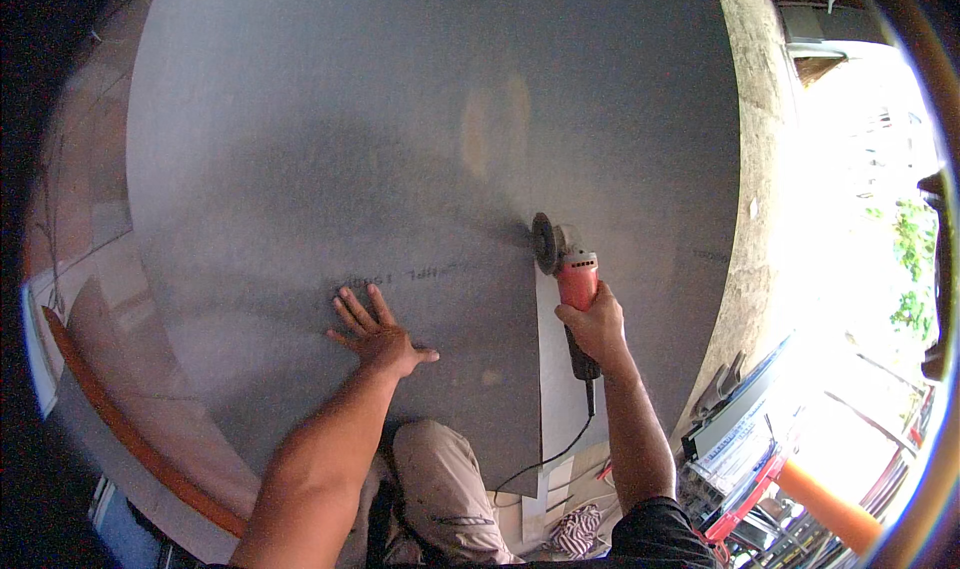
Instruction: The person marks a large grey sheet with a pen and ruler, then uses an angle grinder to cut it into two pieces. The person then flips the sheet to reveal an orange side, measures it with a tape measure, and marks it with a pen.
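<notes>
Where the gap (550,344) ends, the grinder (578,282) has open grey sheet (380,139) ahead.

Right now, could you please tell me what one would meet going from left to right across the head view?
Curved orange-brown strip, spread left hand, angle grinder held in the right hand, orange tube, green leaves.
</notes>
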`<state>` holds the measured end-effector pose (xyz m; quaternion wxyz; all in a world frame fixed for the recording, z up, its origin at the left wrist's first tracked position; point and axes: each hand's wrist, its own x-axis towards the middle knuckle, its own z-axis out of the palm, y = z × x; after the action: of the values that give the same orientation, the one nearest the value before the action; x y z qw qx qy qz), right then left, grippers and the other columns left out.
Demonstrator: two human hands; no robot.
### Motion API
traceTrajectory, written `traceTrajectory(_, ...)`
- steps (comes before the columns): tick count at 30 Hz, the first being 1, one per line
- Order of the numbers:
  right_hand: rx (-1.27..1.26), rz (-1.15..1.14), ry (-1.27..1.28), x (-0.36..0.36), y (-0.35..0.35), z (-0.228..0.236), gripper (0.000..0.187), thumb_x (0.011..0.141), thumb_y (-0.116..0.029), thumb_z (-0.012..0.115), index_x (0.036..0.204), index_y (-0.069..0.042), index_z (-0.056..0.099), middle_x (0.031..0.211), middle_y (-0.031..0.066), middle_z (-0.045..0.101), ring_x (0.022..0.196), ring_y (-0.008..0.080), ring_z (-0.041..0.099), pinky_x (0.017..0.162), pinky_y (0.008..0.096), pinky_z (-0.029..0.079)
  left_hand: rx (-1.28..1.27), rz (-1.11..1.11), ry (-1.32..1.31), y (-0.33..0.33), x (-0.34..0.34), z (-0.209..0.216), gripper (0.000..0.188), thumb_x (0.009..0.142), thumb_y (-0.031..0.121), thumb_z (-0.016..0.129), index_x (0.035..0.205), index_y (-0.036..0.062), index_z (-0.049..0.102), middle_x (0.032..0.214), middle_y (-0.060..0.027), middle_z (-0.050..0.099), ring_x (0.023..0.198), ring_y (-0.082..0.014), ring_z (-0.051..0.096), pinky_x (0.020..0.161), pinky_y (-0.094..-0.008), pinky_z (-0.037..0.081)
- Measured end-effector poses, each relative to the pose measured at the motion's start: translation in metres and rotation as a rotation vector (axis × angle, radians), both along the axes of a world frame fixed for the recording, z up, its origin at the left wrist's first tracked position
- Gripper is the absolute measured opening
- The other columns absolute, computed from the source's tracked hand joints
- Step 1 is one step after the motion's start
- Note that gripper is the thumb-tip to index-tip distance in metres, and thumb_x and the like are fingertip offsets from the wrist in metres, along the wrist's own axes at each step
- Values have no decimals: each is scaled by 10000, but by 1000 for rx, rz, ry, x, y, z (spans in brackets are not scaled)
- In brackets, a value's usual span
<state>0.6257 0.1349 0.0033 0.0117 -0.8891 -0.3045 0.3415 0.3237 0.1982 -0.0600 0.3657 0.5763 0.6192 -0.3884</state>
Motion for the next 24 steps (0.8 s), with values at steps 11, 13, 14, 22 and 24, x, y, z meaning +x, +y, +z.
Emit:
traceTrajectory(11,-20,2,21,-1,-2,2,653,719,-352,787,1220,12,581,1102,255,723,1041,427,707,911,497,555,-36,19,-4,7,2,2,1608,642,694,880,1596,14,-221,1613,-366,-285,1507,-528,-262,1127,-808,39)
traceTrajectory(13,-41,-37,22,0,2,2,634,717,-334,779,1211,14,585,1091,251,725,1038,422,709,908,490,556,-44,9,-3,9,3,2,1601,650,689,878,1595,16,-227,1612,-368,-283,1505,-528,-265,1128,-807,37)
traceTrajectory(14,-13,-13,10,0,6,1,627,714,-314,776,1204,28,586,1063,240,722,995,396,715,881,476,560,-46,4,-1,9,3,2,1598,654,686,877,1595,17,-229,1612,-369,-283,1504,-529,-267,1128,-807,36)
traceTrajectory(22,-18,13,-33,3,27,3,620,698,-261,775,1192,62,587,1001,210,718,900,325,728,824,444,575,35,-19,2,3,1,-1,1625,579,709,897,1618,1,-133,1652,-359,-176,1534,-538,-163,1126,-809,85)
traceTrajectory(24,-1,4,-20,3,29,2,624,696,-264,776,1198,56,588,1001,208,719,901,325,728,827,444,576,9,-18,3,3,2,-1,1609,604,708,885,1614,2,-148,1643,-364,-198,1529,-541,-177,1128,-808,77)
